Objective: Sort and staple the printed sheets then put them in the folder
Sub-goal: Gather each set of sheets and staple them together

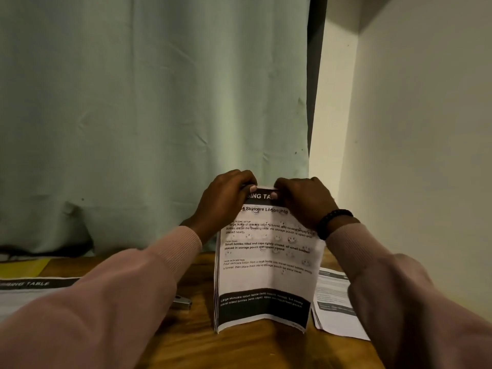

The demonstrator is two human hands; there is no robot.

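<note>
A stack of printed sheets [266,275] stands upright on its bottom edge on the wooden table [239,350], bowed along a middle crease. My left hand [223,201] pinches the stack's top edge at the left. My right hand [303,201], with a dark bead bracelet at the wrist, pinches the same top edge at the right. Both thumbs press on the black header band. A small metal stapler [182,302] lies on the table just left of the stack, partly hidden by my left sleeve.
More printed sheets [332,302] lie on the table at the right, partly under my right arm. Another printed sheet [29,286] lies at the far left, with a yellow folder [24,266] behind it. A pale green curtain [149,115] hangs close behind the table, and a white wall [412,129] stands at right.
</note>
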